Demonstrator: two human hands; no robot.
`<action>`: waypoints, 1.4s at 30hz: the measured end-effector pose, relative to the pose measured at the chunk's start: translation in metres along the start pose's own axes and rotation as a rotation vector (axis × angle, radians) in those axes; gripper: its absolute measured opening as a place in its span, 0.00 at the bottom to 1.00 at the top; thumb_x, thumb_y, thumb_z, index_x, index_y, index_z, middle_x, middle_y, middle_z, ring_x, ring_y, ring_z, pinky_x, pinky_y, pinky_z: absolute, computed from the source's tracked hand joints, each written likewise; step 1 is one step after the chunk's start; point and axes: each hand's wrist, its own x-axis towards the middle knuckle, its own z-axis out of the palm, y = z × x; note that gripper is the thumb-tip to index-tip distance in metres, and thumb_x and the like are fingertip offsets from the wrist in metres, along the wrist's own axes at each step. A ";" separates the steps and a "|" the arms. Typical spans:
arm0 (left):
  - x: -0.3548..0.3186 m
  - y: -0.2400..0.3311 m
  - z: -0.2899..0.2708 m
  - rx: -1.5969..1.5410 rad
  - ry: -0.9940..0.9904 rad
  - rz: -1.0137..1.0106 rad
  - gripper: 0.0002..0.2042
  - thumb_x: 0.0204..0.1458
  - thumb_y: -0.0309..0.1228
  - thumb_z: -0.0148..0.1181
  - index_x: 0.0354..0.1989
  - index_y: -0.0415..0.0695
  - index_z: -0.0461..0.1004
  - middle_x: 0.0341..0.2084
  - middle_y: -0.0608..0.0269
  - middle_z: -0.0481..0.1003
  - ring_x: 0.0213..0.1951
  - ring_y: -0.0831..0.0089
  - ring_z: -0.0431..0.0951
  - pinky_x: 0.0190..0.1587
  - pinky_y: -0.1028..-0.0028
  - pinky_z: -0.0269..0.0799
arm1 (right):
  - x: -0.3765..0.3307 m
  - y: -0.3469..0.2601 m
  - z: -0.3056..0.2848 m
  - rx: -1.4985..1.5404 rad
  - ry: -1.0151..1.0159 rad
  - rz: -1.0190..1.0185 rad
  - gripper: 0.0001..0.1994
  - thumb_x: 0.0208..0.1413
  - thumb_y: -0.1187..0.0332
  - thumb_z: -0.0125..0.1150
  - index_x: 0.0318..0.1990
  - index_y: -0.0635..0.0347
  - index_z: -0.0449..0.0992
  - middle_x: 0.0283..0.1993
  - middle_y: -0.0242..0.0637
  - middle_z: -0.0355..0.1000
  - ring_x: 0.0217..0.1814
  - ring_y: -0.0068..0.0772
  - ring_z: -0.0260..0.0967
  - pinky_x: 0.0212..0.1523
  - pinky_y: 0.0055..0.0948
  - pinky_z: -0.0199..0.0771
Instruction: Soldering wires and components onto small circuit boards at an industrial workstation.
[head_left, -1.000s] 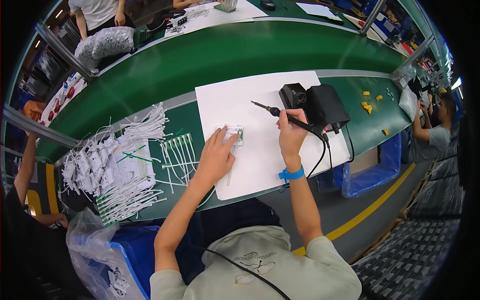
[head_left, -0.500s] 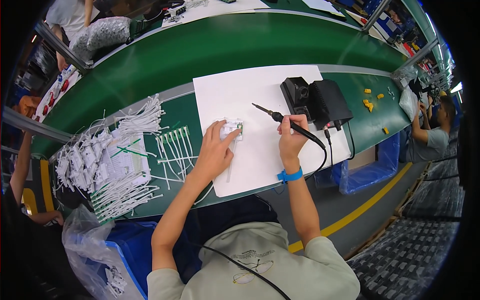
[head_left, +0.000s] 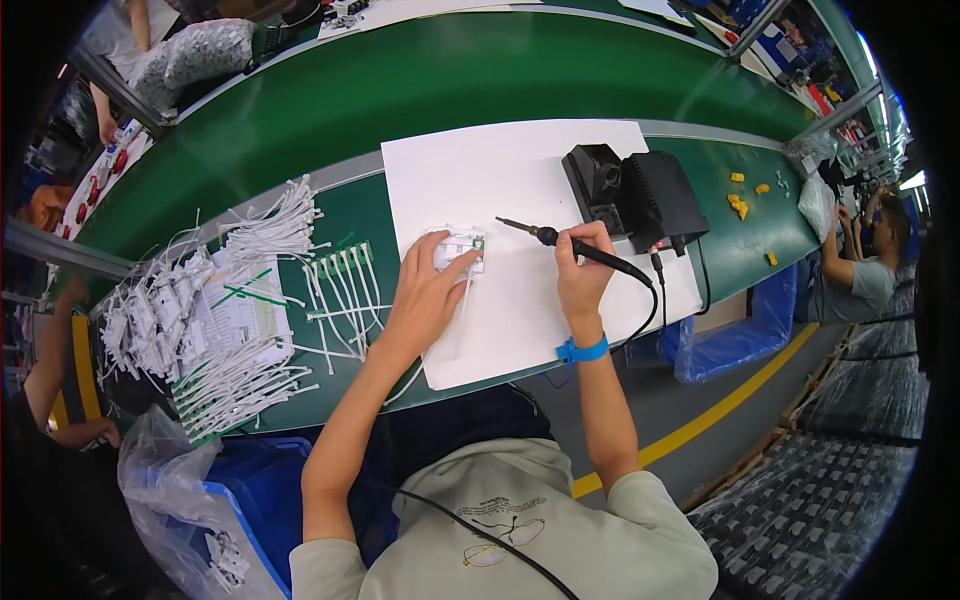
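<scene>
My left hand (head_left: 430, 283) holds a small white plastic housing (head_left: 455, 252) down on the white work sheet (head_left: 510, 340). A bit of green circuit board (head_left: 479, 244) shows at the housing's right end, by my fingertips, and a white cable runs from it toward me. In my right hand (head_left: 583, 275), the fingers are wrapped round the black grip of a soldering iron (head_left: 545, 235). Its metal tip points left, just to the right of the housing and apart from it. A blue strap (head_left: 582, 349) circles my right wrist.
Behind the iron stands a black soldering station (head_left: 660, 205) with its holder. At left lie heaped white housings (head_left: 150, 320), bundled white cables (head_left: 240, 390) and a row of small green boards (head_left: 340, 262). Yellow pieces (head_left: 738, 205) rest at right. A co-worker (head_left: 880, 255) sits beyond.
The soldering iron's tip has shifted slightly left, nearer the housing. My left hand still holds the housing in nearly the same place. The whole view has tilted a little.
</scene>
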 end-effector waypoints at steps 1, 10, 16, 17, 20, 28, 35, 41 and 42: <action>0.000 0.000 0.000 0.002 0.005 -0.005 0.23 0.52 0.20 0.61 0.58 0.52 0.75 0.64 0.44 0.59 0.66 0.45 0.58 0.68 0.56 0.58 | 0.001 -0.002 0.000 -0.015 -0.006 0.046 0.06 0.56 0.77 0.64 0.35 0.61 0.71 0.25 0.29 0.71 0.26 0.14 0.63 0.28 0.17 0.61; 0.014 -0.006 0.009 0.041 0.136 -0.012 0.17 0.53 0.20 0.61 0.52 0.47 0.79 0.60 0.44 0.65 0.64 0.44 0.62 0.66 0.55 0.60 | 0.036 -0.022 -0.001 0.041 -0.005 0.283 0.06 0.59 0.76 0.66 0.42 0.65 0.79 0.36 0.31 0.75 0.37 0.16 0.69 0.39 0.14 0.67; 0.013 -0.005 0.012 -0.017 0.204 -0.058 0.16 0.52 0.20 0.63 0.50 0.46 0.80 0.60 0.47 0.67 0.66 0.43 0.62 0.66 0.55 0.61 | 0.022 -0.009 0.011 0.155 0.081 0.192 0.03 0.60 0.77 0.63 0.38 0.65 0.76 0.34 0.31 0.72 0.34 0.16 0.66 0.37 0.17 0.65; 0.013 -0.005 0.012 -0.052 0.195 -0.087 0.16 0.51 0.20 0.64 0.50 0.46 0.80 0.61 0.48 0.68 0.66 0.43 0.62 0.66 0.55 0.61 | 0.019 -0.007 0.012 0.159 0.130 0.147 0.03 0.61 0.77 0.62 0.37 0.64 0.74 0.33 0.31 0.72 0.34 0.16 0.66 0.37 0.17 0.65; 0.012 -0.007 0.013 -0.087 0.219 -0.107 0.16 0.50 0.21 0.66 0.49 0.45 0.80 0.60 0.52 0.70 0.68 0.47 0.63 0.68 0.55 0.61 | 0.007 -0.004 0.014 0.178 0.120 0.195 0.05 0.63 0.76 0.60 0.35 0.62 0.70 0.28 0.30 0.68 0.26 0.16 0.63 0.30 0.18 0.62; 0.008 -0.020 0.006 -0.072 0.155 -0.054 0.15 0.52 0.25 0.66 0.49 0.42 0.79 0.63 0.52 0.70 0.68 0.51 0.63 0.71 0.55 0.57 | 0.001 0.006 0.007 0.102 -0.009 0.021 0.08 0.61 0.78 0.58 0.32 0.60 0.65 0.24 0.31 0.68 0.22 0.16 0.60 0.25 0.17 0.60; 0.009 -0.023 0.010 -0.016 0.175 0.001 0.14 0.54 0.24 0.65 0.49 0.43 0.80 0.61 0.50 0.71 0.67 0.50 0.66 0.69 0.55 0.61 | 0.000 0.003 0.008 -0.042 -0.141 -0.083 0.09 0.54 0.76 0.65 0.29 0.62 0.68 0.19 0.34 0.69 0.19 0.18 0.63 0.23 0.18 0.60; 0.011 -0.020 0.007 -0.048 0.144 -0.035 0.15 0.55 0.25 0.61 0.51 0.42 0.78 0.61 0.48 0.71 0.67 0.47 0.65 0.70 0.52 0.59 | -0.001 0.002 0.010 -0.069 -0.152 -0.102 0.09 0.53 0.75 0.65 0.29 0.62 0.68 0.19 0.35 0.69 0.18 0.20 0.63 0.22 0.20 0.61; 0.011 -0.017 0.006 -0.046 0.165 -0.026 0.15 0.55 0.25 0.61 0.51 0.42 0.78 0.61 0.48 0.71 0.67 0.47 0.65 0.70 0.52 0.59 | -0.001 0.002 0.010 -0.065 -0.135 -0.132 0.09 0.53 0.75 0.65 0.29 0.62 0.68 0.19 0.36 0.69 0.18 0.21 0.63 0.22 0.20 0.61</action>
